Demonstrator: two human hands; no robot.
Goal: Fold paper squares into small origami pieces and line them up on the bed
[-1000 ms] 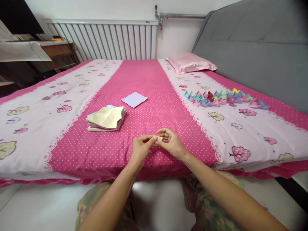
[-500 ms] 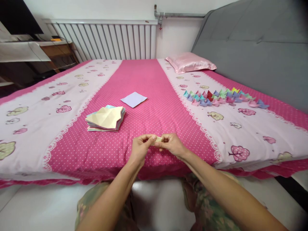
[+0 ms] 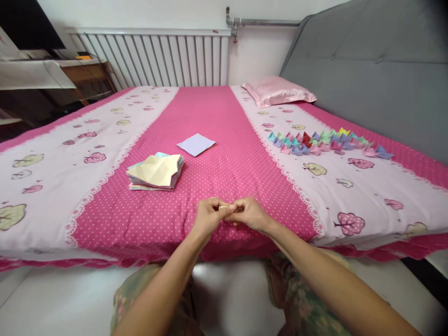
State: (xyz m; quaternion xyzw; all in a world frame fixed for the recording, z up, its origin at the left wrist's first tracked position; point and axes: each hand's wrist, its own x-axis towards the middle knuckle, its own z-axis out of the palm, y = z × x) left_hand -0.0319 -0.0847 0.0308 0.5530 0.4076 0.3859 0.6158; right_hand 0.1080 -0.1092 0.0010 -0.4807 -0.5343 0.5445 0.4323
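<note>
A small piece of folded yellow paper is pinched between my two hands, over the near part of the pink bedspread. My left hand closes on its left side with thumb and fingers. From the right, my right hand grips it too, the fingertips of both hands meeting. Most of the paper is hidden behind the fingers. Beyond my left hand lies a stack of creased paper sheets, a pale yellow one on top. A flat lilac paper square rests farther back.
Several rows of small folded paper pieces in many colours stand on the bed at right. A pink pillow lies at the back, beside the grey headboard. The bed's front edge runs just above my knees.
My fingertips have come closer together, and less of the yellow paper shows between them. The stack, the lilac square and the folded pieces lie as before.
</note>
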